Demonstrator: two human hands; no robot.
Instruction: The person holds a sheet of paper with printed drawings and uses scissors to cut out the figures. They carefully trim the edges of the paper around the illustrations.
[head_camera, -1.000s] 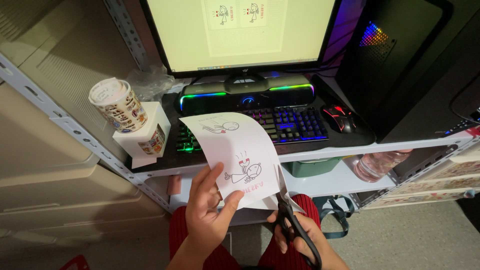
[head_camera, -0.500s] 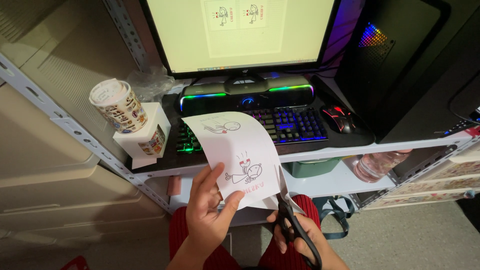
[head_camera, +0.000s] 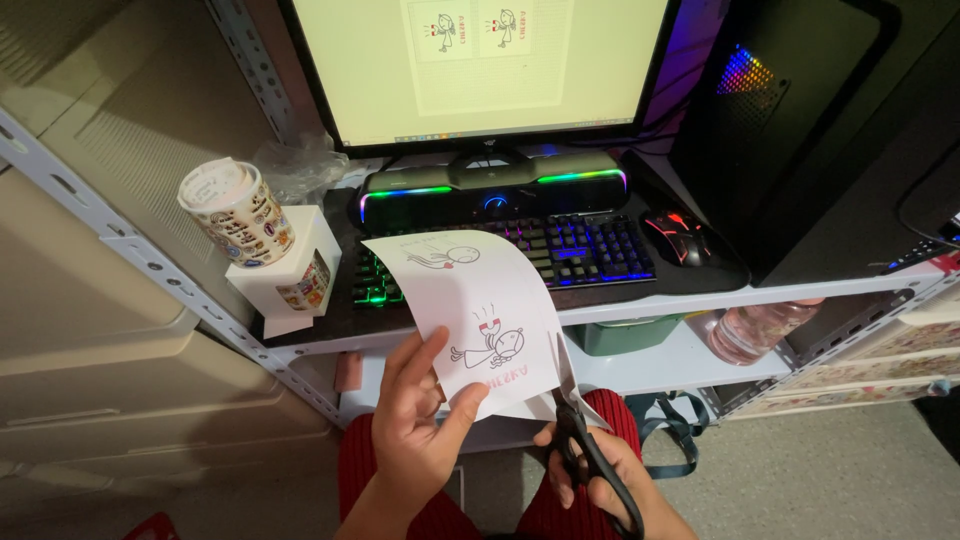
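1. Honestly not much moves over the last second. The left hand (head_camera: 415, 425) keeps the same pinch on the white sheet of paper with little cartoon figures drawn on it (head_camera: 470, 315), thumb on top, fingers curled under the lower left edge.

2. The right hand (head_camera: 600, 475) is still wrapped through the handles of the black-handled scissors (head_camera: 585, 455), down near the person's red-clad lap. The blades sit at the sheet's lower right corner, and a thin strip hangs off there where the paper is split.

3. The sheet stays held up in the air in front of the shelf edge, curling forward over the black keyboard with rainbow backlighting (head_camera: 560, 250). Compared with the earlier shots it sits in pretty much the same spot, maybe tilted a hair.

4. My read: the cut along the right margin is in progress but barely advancing right now, more of a pause or a slow snip.

5. Around it, nothing shifts: the patterned paper cup on a white box (head_camera: 235, 215), the black mouse with red glow (head_camera: 675, 235), and the lit monitor (head_camera: 480, 60) showing the same two drawings.
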